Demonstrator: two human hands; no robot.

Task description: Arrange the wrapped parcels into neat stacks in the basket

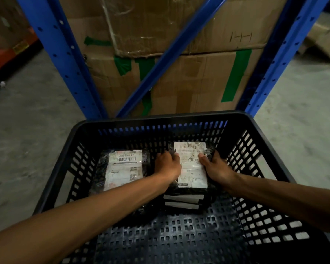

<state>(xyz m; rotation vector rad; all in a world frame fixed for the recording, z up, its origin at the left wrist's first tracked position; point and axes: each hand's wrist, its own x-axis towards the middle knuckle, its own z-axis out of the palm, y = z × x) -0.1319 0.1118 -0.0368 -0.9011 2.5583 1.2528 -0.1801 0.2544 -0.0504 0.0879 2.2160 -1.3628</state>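
Note:
A black slotted plastic basket [166,119] fills the lower half of the view. Two stacks of black-wrapped parcels with white labels lie on its floor near the far wall. The left stack [123,169] lies untouched. The right stack's top parcel [191,164] sits on a few others whose label edges show at the front. My left hand [167,164] grips that top parcel's left edge. On its right edge my right hand [216,167] does the same, thumb on the label.
Blue steel rack uprights [65,60] and a diagonal brace stand just behind the basket, with large taped cardboard boxes [198,77] between them. Grey concrete floor lies on both sides. The basket's near floor [179,235] is bare.

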